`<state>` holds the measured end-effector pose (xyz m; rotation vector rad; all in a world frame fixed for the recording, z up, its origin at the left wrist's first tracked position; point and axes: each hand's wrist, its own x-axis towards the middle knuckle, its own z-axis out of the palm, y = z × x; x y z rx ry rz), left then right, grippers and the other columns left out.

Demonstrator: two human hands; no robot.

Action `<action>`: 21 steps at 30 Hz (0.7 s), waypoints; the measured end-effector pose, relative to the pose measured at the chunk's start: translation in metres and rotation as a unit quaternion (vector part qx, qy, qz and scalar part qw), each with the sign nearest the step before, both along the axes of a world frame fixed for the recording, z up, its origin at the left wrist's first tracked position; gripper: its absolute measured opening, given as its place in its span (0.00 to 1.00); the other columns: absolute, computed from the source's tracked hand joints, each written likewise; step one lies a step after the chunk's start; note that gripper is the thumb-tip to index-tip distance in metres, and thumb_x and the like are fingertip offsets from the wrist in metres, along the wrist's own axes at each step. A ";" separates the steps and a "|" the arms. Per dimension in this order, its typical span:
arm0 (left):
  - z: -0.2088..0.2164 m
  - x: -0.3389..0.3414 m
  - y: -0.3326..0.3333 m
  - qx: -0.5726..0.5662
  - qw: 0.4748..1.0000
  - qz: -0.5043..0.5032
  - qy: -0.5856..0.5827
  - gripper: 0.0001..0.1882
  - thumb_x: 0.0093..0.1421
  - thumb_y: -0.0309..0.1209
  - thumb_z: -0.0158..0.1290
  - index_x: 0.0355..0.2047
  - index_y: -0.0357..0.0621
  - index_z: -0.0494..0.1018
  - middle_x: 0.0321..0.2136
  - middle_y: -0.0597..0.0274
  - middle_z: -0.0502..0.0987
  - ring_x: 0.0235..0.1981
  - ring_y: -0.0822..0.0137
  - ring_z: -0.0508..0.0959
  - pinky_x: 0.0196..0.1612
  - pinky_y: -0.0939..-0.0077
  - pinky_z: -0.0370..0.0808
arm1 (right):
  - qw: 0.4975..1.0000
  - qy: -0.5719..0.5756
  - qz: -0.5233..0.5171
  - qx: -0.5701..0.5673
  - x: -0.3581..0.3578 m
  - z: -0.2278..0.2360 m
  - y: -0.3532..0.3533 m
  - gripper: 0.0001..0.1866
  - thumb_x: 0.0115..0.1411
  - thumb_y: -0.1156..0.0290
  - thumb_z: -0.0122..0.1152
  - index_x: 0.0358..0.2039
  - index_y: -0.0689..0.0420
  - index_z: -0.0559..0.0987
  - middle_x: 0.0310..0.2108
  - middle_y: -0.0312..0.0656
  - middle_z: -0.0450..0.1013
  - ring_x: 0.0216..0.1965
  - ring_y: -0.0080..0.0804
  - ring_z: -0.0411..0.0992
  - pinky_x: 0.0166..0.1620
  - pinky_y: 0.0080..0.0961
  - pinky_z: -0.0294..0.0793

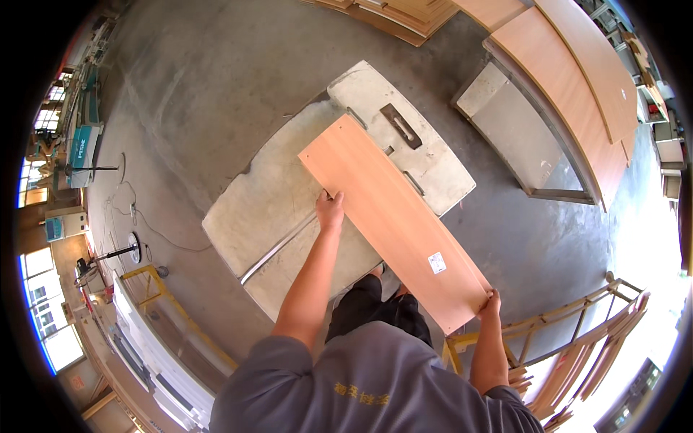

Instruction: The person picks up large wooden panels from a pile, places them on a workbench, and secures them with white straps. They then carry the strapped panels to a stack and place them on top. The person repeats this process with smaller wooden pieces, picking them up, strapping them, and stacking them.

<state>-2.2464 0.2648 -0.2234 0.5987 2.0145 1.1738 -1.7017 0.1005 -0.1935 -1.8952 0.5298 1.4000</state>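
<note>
A long, wood-coloured board (386,209) with a small white label (437,263) slants across the view, its far end up and to the left. My left hand (330,211) grips its left long edge, thumb on the upper face and the other fingers hidden underneath. At the near right corner my right hand (490,305) is closed on the board's end. Beneath the board is a pale, worn platform (267,195) with a slot across it and a dark metal plate (401,126) at its far right. Whether the board touches the platform I cannot tell.
Large wood-coloured panels (556,79) lie stacked on a frame at the far right, with more boards (397,16) at the far edge. A yellow metal rack (570,317) holds boards near my right. On the left are a yellow frame (148,278), white panels (155,346) and a cable (170,237) on the floor.
</note>
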 end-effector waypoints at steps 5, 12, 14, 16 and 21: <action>0.057 0.030 0.024 0.000 0.986 0.099 -0.135 0.17 0.59 0.25 0.52 0.48 0.30 0.70 0.43 0.56 0.75 0.44 0.67 0.74 0.47 0.73 0.69 | 0.999 0.041 -0.017 -0.001 0.009 -0.011 0.006 0.25 0.63 0.48 0.39 0.43 0.54 0.74 0.40 0.40 0.76 0.40 0.36 0.75 0.43 0.39 0.77; 0.061 0.042 0.020 0.032 0.983 0.108 -0.145 0.13 0.60 0.21 0.48 0.46 0.32 0.71 0.44 0.59 0.75 0.44 0.70 0.73 0.49 0.77 0.69 | 0.974 0.120 -0.018 0.192 -0.013 0.027 -0.012 0.34 0.61 0.40 0.45 0.55 0.56 0.67 0.52 0.42 0.69 0.53 0.38 0.68 0.57 0.40 0.66; 0.057 0.045 0.018 0.076 0.979 0.112 -0.150 0.13 0.61 0.21 0.48 0.46 0.31 0.71 0.44 0.59 0.75 0.44 0.70 0.73 0.49 0.78 0.69 | 0.969 0.099 0.038 0.223 -0.018 0.023 -0.032 0.36 0.60 0.40 0.47 0.57 0.57 0.64 0.55 0.42 0.66 0.55 0.38 0.66 0.58 0.39 0.64; 0.059 0.047 0.018 0.084 0.984 0.093 -0.130 0.13 0.61 0.22 0.48 0.46 0.31 0.71 0.44 0.59 0.75 0.44 0.71 0.73 0.49 0.78 0.69 | 0.975 0.046 0.136 0.167 -0.027 0.010 -0.050 0.36 0.61 0.42 0.49 0.59 0.57 0.61 0.57 0.41 0.64 0.55 0.38 0.66 0.58 0.37 0.64; 0.063 0.048 0.017 0.102 0.985 0.078 -0.114 0.14 0.61 0.21 0.48 0.47 0.31 0.70 0.43 0.58 0.76 0.42 0.71 0.74 0.47 0.78 0.69 | 0.966 -0.049 0.187 0.174 -0.033 0.012 -0.055 0.33 0.61 0.42 0.51 0.52 0.60 0.69 0.43 0.37 0.73 0.42 0.28 0.73 0.43 0.26 0.73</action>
